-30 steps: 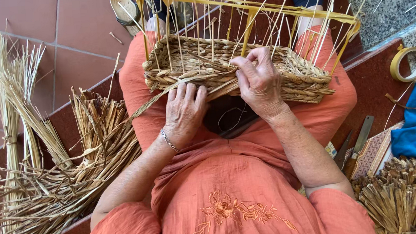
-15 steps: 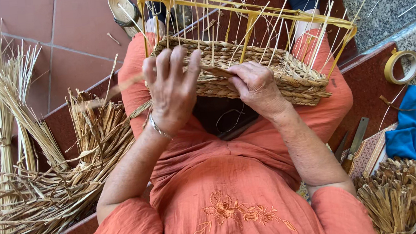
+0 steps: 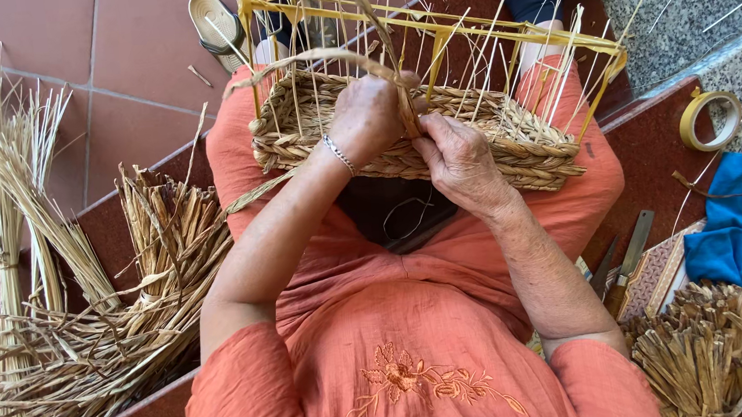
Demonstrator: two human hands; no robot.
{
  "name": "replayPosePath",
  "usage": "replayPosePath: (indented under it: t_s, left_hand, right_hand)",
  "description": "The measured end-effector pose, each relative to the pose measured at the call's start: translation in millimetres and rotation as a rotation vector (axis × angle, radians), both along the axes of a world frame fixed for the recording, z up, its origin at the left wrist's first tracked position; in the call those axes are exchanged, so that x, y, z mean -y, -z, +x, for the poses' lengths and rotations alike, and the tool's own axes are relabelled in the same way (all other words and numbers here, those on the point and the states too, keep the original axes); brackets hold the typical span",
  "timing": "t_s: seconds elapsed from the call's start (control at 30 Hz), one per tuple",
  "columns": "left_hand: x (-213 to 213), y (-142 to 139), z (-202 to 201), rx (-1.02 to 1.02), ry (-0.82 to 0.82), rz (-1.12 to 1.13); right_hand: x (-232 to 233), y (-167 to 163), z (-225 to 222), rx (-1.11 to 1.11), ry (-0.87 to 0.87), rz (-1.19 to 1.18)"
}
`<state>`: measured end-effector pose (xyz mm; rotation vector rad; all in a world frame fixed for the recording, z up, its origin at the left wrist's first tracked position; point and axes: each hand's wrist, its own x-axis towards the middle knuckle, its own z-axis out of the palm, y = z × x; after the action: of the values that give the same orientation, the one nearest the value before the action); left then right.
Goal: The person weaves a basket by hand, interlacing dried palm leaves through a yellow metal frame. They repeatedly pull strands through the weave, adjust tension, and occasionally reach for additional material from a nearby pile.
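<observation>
Left hand (image 3: 368, 116) dropped back onto straw strand (image 3: 404, 104); strand pinched shut by both grips, right hand (image 3: 459, 153) bracing woven basket (image 3: 471, 134) beneath for tension.

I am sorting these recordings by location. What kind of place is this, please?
Probably a home doorstep or porch used for basket weaving. The person sits on red tiled steps, a half-woven basket on the lap, with bundles of dried straw alongside.

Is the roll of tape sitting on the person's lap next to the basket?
No, the roll of tape lies off to the right on the step edge, apart from the woven basket on the lap.
</observation>
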<state>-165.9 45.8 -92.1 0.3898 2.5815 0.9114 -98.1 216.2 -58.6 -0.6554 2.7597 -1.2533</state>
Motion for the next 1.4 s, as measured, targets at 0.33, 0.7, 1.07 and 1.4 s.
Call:
replayPosePath:
  t_s: [0.33,0.7,1.07,1.4]
  left_hand:
    - [49.2,1.2,90.2,0.776,-0.821,1.463]
    - [35.1,-30.2,132.0,-0.324,-0.238,0.855]
    - [64.3,-46.9,116.6,0.070,-0.233,1.257]
    - [86.3,-3.4,94.9,-0.669,-0.002,-0.140]
  right_hand:
    - [13.3,7.4,-4.9,-0.156,0.083,-0.062]
    - [22.1,10.2,-11.1,-0.164,0.092,0.082]
    - [16.6,6.8,-15.9,-0.065,-0.027,0.048]
    - [20.6,23.9,-10.4,0.009,0.155,0.055]
